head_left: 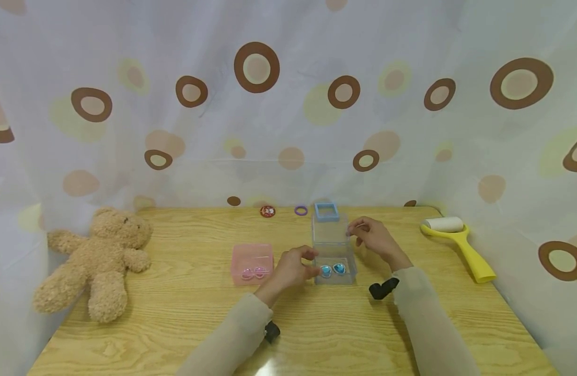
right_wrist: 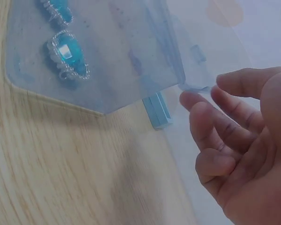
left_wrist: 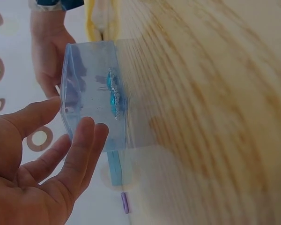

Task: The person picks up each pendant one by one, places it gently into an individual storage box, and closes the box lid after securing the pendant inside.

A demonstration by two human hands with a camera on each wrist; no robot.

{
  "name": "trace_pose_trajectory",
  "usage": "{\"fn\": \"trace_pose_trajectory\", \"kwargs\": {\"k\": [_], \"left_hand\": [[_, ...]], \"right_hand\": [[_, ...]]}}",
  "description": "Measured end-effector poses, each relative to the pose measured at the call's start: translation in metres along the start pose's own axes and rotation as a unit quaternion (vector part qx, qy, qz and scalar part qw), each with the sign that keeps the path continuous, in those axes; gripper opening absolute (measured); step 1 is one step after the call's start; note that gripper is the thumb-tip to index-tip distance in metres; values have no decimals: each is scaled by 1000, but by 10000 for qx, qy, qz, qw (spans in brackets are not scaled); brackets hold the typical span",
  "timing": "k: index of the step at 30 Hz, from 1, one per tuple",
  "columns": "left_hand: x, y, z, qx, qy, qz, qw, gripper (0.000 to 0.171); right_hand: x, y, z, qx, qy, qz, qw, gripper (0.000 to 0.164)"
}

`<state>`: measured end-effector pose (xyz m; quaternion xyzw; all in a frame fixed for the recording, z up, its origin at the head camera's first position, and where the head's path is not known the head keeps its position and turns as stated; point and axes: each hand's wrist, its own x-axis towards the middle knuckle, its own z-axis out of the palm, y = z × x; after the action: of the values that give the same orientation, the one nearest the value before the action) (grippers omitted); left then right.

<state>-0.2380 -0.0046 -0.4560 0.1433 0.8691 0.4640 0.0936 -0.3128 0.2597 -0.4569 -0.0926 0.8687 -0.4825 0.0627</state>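
A clear bluish plastic box [head_left: 334, 280] stands on the table with its hinged lid [head_left: 329, 231] raised and leaning back. Inside lie two blue gem pieces [head_left: 339, 268] with beaded, silvery rims. My right hand [head_left: 374, 237] pinches the corner of the lid at its right edge, between thumb and fingertips. On the other side, my left hand [left_wrist: 51, 164] has its thumb and fingers spread loosely around the box's left side. Whether the left fingertips touch the box is hard to tell. The right wrist view shows the gem piece [right_wrist: 69, 54] through the box wall.
Left of the left hand sits a pink box [head_left: 252, 250] with pink pieces inside. Behind are a light blue square frame [head_left: 336, 216], a purple ring [head_left: 301, 214] and a red round badge [head_left: 267, 211]. A teddy bear [head_left: 100, 258] lies left, a yellow lint roller [head_left: 469, 253] right.
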Motion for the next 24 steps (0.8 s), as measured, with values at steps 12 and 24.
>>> {"fn": "trace_pose_trajectory", "kwargs": {"k": [12,24], "left_hand": [[0,1,0,-9,8,-37,10000,42],[1,0,0,22,27,51,10000,43]], "right_hand": [[-7,-6,-5,489,96,102,9987,45],[-17,-11,-12,525,-168,-66,9985,49]]}}
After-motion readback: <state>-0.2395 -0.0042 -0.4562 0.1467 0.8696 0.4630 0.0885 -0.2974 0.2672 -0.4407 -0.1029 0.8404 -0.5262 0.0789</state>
